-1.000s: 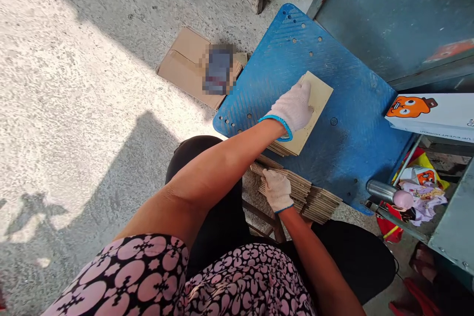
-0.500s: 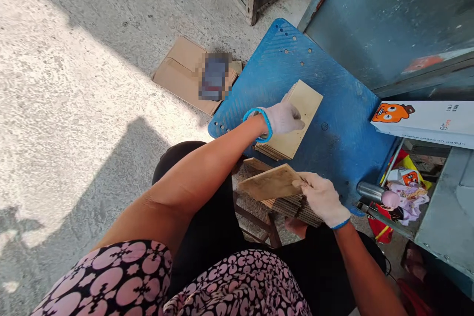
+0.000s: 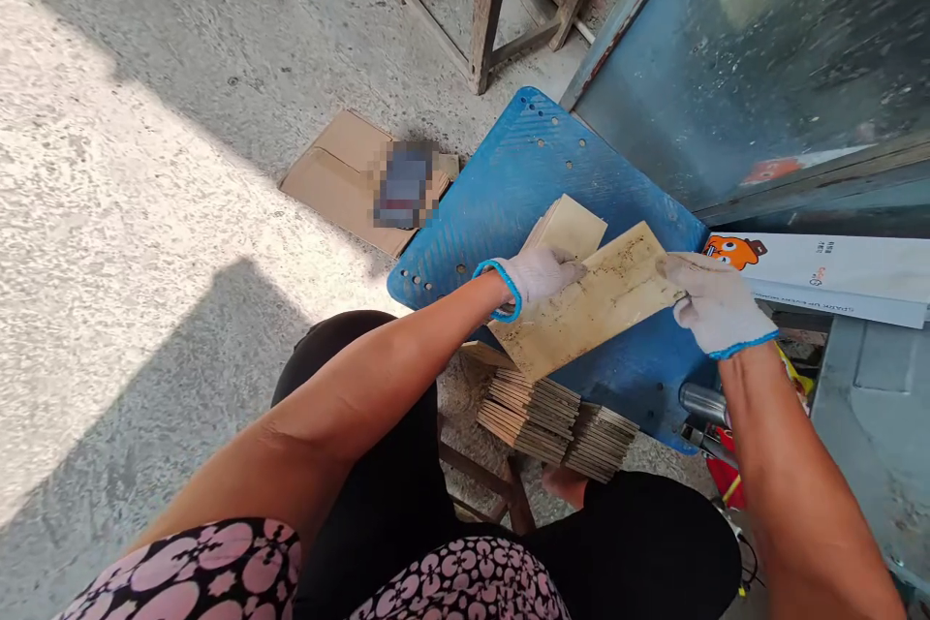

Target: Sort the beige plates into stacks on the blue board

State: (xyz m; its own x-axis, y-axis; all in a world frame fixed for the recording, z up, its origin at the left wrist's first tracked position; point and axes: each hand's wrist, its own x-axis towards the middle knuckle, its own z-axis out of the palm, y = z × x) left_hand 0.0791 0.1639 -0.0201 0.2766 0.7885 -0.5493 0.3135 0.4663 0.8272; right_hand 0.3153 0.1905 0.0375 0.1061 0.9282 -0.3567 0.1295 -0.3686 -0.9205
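Both of my hands wear white knit gloves with blue cuffs. My right hand [image 3: 716, 300] pinches the right end of a thin, pale wooden board [image 3: 588, 305] with dark specks, tilted over the blue table. Closed at the board's upper left edge is my left hand [image 3: 542, 276], its fingertips partly hidden. Behind the board, a stack of similar boards [image 3: 571, 223] rests on the blue table [image 3: 509, 160], partly covered. Nearer to my legs, several more boards stand packed in a lower stack [image 3: 534, 412].
Flattened cardboard [image 3: 338, 170] lies on the floor to the left, with a blurred-out dark object [image 3: 405, 184] on it. A white printed box [image 3: 835, 271] and a metal cylinder [image 3: 701, 400] are at the right. Wooden stool legs [image 3: 486, 10] stand beyond the table.
My right hand has moved up and right, bringing the board from above the lower stack to over the table. My left hand, earlier on top of the table stack, is now at the board's edge.
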